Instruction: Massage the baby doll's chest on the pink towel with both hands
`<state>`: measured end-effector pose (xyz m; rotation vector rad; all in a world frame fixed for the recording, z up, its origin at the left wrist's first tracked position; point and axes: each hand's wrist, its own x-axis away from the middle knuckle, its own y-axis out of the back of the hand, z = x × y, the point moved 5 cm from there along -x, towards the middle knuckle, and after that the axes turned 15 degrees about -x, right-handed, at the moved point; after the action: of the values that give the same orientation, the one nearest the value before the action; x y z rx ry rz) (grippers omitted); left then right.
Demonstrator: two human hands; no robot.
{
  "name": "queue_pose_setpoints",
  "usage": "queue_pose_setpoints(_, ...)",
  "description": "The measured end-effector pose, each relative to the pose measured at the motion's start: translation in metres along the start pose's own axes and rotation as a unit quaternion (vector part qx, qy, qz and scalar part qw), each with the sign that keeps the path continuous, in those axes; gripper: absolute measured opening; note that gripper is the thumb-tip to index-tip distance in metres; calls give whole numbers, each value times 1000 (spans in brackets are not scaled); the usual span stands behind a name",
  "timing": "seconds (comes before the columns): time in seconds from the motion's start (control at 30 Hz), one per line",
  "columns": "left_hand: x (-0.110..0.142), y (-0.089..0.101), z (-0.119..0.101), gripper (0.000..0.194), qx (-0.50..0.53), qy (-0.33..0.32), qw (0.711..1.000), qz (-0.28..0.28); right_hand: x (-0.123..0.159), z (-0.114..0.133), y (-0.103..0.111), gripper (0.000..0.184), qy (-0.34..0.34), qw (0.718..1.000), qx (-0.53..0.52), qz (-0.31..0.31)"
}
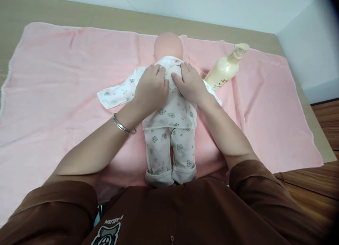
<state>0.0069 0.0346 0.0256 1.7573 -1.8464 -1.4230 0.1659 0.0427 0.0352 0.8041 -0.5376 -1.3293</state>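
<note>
Our spread right hand (191,83) and curled left hand (151,86), whose grip we cannot tell, rest on the baby doll (171,112), seemingly face down on the pink towel (66,70); this upper-back step, we judge, next calls for light pressure.

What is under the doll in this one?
A pink towel shows on both sides of the doll and beyond its head, spread over a tabletop. What lies directly beneath the doll is covered and cannot be seen.

Soft light casts faint shadows on the pink cloth (66,71) and glints off the bottle (224,71), right corners dark
</note>
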Motion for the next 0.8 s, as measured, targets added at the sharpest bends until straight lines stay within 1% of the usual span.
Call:
queue_pose_setpoints(0.07, 3, 1, -10, 26, -5, -19, 1000, 9, -1, -2, 0, 71, 8, 1000, 12, 14)
queue_pose_setpoints(0.13, 1, 0, -10, 25, -15, -13, 1000, 14, -1, -1, 1, 70, 12, 1000, 22, 18)
queue_pose_setpoints(0.23, -7, -5, 7, 25, -9, 22, 1000, 14, 5, 8, 2, 65, 16, 999, 35, 14)
queue_pose_setpoints(0.33, -13, -13, 28, 34, 3, 50, 999, 7, 22, 25, 1, 56, 20, 997, 72, 2)
queue_pose_setpoints(0.43, -15, -19, 43, 46, 0, 59, 998, -8, 42, 44, -4, 50, 59, 995, 81, -17)
queue_pose_setpoints(0.5, -15, -20, 45, 48, -7, 48, 999, -14, 48, 50, -8, 47, 86, 994, 58, -31)
queue_pose_setpoints(0.6, -12, -17, 34, 45, -62, 16, 998, -12, 38, 42, -9, 41, 82, 995, 30, -37)
queue_pose_setpoints(0.7, -4, -7, 11, 39, -121, -26, 992, -2, 17, 21, -3, 42, 40, 999, 6, -34)
queue_pose_setpoints(0.73, -1, -4, 2, 37, -122, -39, 992, 1, 10, 15, -1, 45, 22, 999, -2, -34)
queue_pose_setpoints(0.8, 4, 3, -11, 33, -90, -48, 995, 6, 1, 5, 2, 51, -2, 1000, -7, -28)
